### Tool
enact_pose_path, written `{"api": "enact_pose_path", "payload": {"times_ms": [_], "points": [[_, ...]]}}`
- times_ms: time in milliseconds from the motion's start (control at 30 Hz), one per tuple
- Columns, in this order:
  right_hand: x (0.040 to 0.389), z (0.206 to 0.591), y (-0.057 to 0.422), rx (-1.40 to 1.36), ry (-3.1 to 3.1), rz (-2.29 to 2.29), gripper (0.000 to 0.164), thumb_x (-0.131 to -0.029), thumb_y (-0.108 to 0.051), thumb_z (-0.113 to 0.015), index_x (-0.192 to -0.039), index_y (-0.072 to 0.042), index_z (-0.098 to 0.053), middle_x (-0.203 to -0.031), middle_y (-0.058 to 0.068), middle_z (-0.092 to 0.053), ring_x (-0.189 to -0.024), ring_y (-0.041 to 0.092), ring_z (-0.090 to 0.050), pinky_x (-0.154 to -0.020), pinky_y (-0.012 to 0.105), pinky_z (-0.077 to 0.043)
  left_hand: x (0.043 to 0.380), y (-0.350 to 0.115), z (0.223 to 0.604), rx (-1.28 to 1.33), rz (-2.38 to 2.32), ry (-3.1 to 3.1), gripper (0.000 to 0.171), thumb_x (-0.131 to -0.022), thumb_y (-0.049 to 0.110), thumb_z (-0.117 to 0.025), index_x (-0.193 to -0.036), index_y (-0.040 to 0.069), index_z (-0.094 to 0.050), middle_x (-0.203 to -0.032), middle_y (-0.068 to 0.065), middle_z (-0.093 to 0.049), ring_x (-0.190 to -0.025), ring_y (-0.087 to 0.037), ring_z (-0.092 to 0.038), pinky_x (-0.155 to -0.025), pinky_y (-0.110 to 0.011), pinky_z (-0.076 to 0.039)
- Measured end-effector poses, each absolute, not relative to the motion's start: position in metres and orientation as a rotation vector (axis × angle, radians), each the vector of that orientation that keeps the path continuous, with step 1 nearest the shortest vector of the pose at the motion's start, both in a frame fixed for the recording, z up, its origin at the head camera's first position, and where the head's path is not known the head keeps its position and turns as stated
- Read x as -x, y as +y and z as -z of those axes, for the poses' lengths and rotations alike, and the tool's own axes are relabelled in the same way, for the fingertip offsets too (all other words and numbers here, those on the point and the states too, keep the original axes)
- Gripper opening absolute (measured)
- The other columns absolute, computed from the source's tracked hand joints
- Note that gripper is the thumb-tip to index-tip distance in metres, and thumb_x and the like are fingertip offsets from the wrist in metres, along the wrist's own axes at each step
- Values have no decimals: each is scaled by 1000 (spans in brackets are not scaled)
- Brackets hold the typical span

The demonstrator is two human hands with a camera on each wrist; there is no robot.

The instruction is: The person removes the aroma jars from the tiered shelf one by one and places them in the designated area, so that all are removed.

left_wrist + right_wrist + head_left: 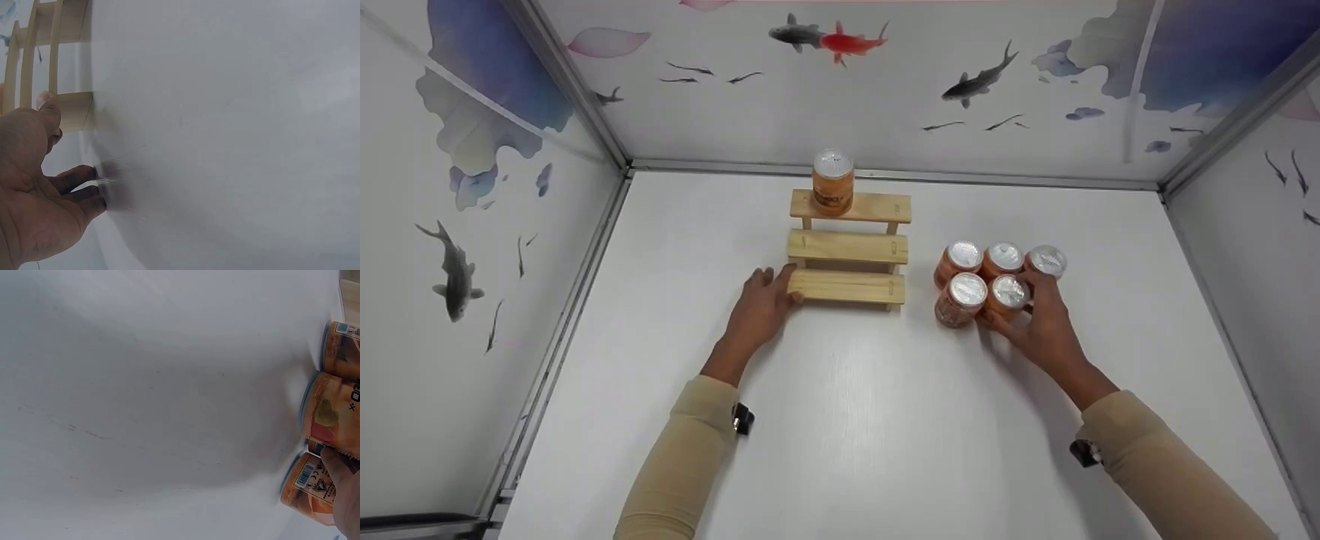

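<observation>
A three-step wooden rack [847,247] stands on the white table. My left hand [761,307] is at the left end of its lowest step, pinching the plank between thumb and fingers. In the left wrist view, the thumb [49,112] lies against the plank's edge while the other fingers reach down by the tabletop. Right of the rack, my right hand [1046,322] grips an orange can [1009,294] with a shiny clear lid, the front right one of a cluster. Its thumb [336,467] shows between cans in the right wrist view.
Beside the gripped can stand another front can [960,300] and three behind, including a far-right can [1048,261]. One more can [833,184] sits on the rack's top step, at its left. White printed panels [885,90] enclose the table [855,435].
</observation>
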State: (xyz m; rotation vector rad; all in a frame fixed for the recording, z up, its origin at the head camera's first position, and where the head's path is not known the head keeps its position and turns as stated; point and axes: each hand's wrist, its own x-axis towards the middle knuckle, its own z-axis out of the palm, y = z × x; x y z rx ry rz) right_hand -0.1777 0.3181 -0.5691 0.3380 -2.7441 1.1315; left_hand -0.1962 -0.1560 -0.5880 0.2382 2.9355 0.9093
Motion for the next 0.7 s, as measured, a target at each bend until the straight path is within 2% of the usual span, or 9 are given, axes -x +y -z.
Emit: {"api": "enact_pose_path", "payload": {"times_ms": [100,333,467,700], "points": [[178,569,318,-339,-2748,-1124,82,-91,-11,-93,-151,3,-39,-159,25,-44,-151,43,-50,-107,67,-57,197,-156,588,-237,-902,2931,61,-114,48,-57,-166,16,-48,-154,-38,-53,-141,-55,-55,-110,-67,-53],[178,568,318,-345,-2745,-1111,84,-90,-11,-94,-151,2,-39,-154,26,-45,-149,43,-52,-107,66,-57,198,-157,590,-210,-930,2895,64,-114,49,-56,-169,18,-46,-162,-39,-48,-153,-57,-46,-119,-69,-47],[178,568,317,-348,-2735,-1122,83,-89,-11,-94,-150,3,-40,-154,26,-45,-148,42,-53,-106,65,-58,198,-158,591,-216,-938,2902,64,-114,48,-56,-169,17,-46,-162,-40,-47,-153,-58,-45,-118,-70,-48],[178,569,318,-385,-2724,-1080,81,-90,-7,-93,-149,6,-39,-152,27,-46,-146,43,-54,-105,65,-58,198,-156,589,-177,-930,2881,65,-113,51,-56,-170,22,-44,-163,-36,-47,-154,-55,-45,-117,-67,-49]]}}
